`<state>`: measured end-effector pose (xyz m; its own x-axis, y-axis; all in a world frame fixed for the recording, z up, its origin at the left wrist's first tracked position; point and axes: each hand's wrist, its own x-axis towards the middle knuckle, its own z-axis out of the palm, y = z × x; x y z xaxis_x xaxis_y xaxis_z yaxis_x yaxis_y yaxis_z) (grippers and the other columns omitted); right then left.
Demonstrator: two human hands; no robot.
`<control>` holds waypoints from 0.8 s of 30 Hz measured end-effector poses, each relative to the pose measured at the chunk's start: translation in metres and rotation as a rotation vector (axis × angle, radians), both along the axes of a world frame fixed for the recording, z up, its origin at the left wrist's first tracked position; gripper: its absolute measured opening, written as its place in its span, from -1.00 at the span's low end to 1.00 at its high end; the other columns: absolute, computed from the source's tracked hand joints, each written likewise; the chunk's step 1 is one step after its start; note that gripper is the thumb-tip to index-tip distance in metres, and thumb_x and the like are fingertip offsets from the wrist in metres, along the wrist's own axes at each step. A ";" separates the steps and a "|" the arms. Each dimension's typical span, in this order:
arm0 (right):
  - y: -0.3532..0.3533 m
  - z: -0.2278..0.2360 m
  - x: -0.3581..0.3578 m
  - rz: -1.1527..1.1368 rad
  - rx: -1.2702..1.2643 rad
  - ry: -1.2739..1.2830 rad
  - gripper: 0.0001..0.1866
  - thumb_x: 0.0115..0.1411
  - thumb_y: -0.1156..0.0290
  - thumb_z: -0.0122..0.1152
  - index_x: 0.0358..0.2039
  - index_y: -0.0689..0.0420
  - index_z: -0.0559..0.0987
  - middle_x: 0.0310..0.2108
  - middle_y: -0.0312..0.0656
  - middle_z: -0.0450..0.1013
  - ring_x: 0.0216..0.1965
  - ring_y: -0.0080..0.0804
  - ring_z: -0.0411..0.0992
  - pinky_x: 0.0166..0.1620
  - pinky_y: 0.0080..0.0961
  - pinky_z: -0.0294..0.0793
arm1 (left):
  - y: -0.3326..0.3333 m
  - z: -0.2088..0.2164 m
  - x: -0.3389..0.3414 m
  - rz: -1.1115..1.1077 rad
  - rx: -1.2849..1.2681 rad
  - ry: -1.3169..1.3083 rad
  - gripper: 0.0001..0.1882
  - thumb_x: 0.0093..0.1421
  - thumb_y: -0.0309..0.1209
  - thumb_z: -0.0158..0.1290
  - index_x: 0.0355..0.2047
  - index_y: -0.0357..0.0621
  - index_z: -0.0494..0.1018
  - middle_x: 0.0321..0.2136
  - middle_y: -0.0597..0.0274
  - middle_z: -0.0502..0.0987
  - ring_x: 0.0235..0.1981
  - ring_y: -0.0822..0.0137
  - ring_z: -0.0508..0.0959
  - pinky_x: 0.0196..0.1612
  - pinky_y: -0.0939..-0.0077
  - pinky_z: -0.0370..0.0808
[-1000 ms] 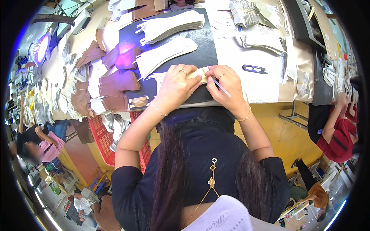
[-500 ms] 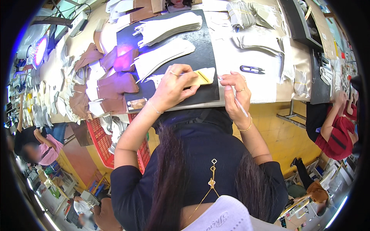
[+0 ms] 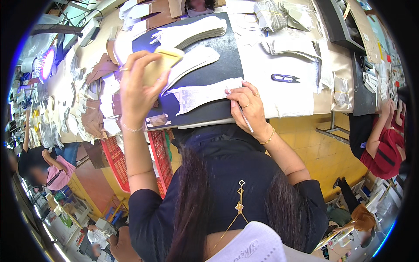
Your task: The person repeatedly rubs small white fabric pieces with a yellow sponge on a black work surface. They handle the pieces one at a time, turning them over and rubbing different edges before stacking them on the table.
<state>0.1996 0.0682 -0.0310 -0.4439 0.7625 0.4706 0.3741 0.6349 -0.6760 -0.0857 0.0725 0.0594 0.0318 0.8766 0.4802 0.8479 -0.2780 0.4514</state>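
My left hand (image 3: 142, 89) is raised over the left part of the black mat (image 3: 233, 61), its fingers closed on a flat yellow template (image 3: 158, 67). Below and right of it lies a single pale, curved cut piece (image 3: 203, 96) along the mat's near edge. Against that piece's right end rest the fingers of my right hand (image 3: 251, 107), which grips a slim white pen-like stick (image 3: 248, 124). Farther back on the mat are two stacks of white cut pieces, a nearer stack (image 3: 194, 61) and a thicker far stack (image 3: 203, 31).
Dark thread snips (image 3: 285, 78) lie right of the mat, with more bundled pieces (image 3: 291, 47) behind. Brown and white pieces (image 3: 101, 70) cover the left side, near a lit lamp (image 3: 43, 61). A red crate (image 3: 114, 159) stands below the table edge. Other people sit at both sides.
My left hand has lifted the yellow template off the pale piece and moved it left and away from me. My right hand has shifted slightly left and nearer, onto the piece's end.
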 end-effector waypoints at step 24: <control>0.010 0.016 0.027 -0.110 -0.048 0.065 -0.88 0.15 0.59 0.18 -0.30 0.12 0.58 -0.32 -0.20 0.53 -0.11 -0.26 0.52 0.19 -0.18 0.23 | -0.014 -0.071 0.082 -0.385 -0.047 0.186 -0.75 0.00 -0.36 0.37 -0.26 -0.02 0.67 -0.14 0.25 0.63 -0.19 0.23 0.58 -0.17 0.32 0.49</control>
<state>0.2267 0.0782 -0.0148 -0.3264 0.8273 0.4573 0.3942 0.5588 -0.7296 -0.0037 0.0583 -0.0113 0.4431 0.8045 0.3954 0.7545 -0.5729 0.3202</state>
